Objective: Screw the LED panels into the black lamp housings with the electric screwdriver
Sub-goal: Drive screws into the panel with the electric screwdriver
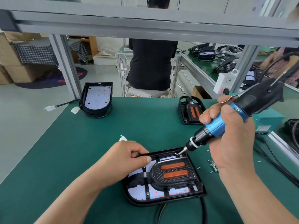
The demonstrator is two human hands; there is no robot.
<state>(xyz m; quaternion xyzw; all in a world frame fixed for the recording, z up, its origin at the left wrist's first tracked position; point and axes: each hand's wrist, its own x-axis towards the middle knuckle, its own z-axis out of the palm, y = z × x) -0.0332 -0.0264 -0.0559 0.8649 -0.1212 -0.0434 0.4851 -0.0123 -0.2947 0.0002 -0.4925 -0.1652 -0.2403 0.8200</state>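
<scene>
A dark green mat (pixel 77 151) covers the bench, and the housing (pixel 161 202) being worked on lies flat on it near the front edge, open side up, with its cable (pixel 204 210) running off toward the viewer. Inside it the white LED panel (pixel 140 192) shows red dots between black ribs, and a raised black piece with two orange strips (pixel 174 169) sits across the middle. The left hand (pixel 129 156) grips the housing's far left rim, fingers curled over the edge and thumb lying along it. The right hand (pixel 231 143) is wrapped round the blue barrel of the screwdriver (pixel 226 125), which slants down to the left so that its bit touches a screw at the housing's far right corner. Loose screws (pixel 213 165) lie scattered on the mat just right of the housing, partly under the right hand. At the back left of the mat a second housing (pixel 97 99) stands tilted, panel facing forward, with a white connector (pixel 49 108) hanging past the mat's edge; a third housing (pixel 191 110) lies at the back right, orange strips up. A blue box (pixel 268 118) sits at the right edge beside black cables. A grey aluminium frame (pixel 145 23) crosses overhead. Beyond it a person in a black top (pixel 150 65) sits with their back turned, cardboard boxes (pixel 16 70) stand on the pale floor at left, and another green bench (pixel 202 62) at right carries more lamps, cables and a white socket strip (pixel 225 81).
</scene>
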